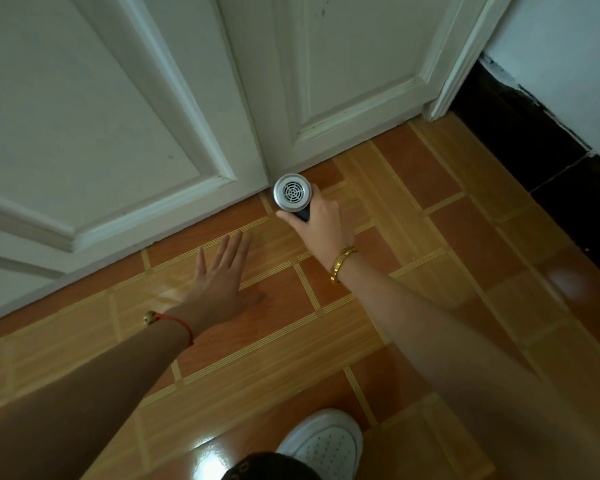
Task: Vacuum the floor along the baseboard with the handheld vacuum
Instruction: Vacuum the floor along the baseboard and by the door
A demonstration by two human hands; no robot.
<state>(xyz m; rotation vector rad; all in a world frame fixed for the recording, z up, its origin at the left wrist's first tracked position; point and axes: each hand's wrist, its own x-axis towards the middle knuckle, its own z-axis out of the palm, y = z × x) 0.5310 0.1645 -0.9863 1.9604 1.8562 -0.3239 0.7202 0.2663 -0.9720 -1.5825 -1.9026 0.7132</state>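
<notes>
The handheld vacuum (292, 192) shows its round silver rear grille to me, and its dark handle sits in my right hand (321, 225). It points at the foot of the white double doors (343, 109), where they meet the tiled floor (274, 341). The nozzle end is hidden behind the vacuum's body. My left hand (219, 271) hovers flat over the tiles to the left of the vacuum, fingers spread, holding nothing. A black baseboard (534, 143) runs along the wall at the right.
The orange and brown tiles are glossy and reflect light. A white door frame (461, 64) stands between the doors and the black baseboard. My white shoe (326, 441) rests on the floor at the bottom centre.
</notes>
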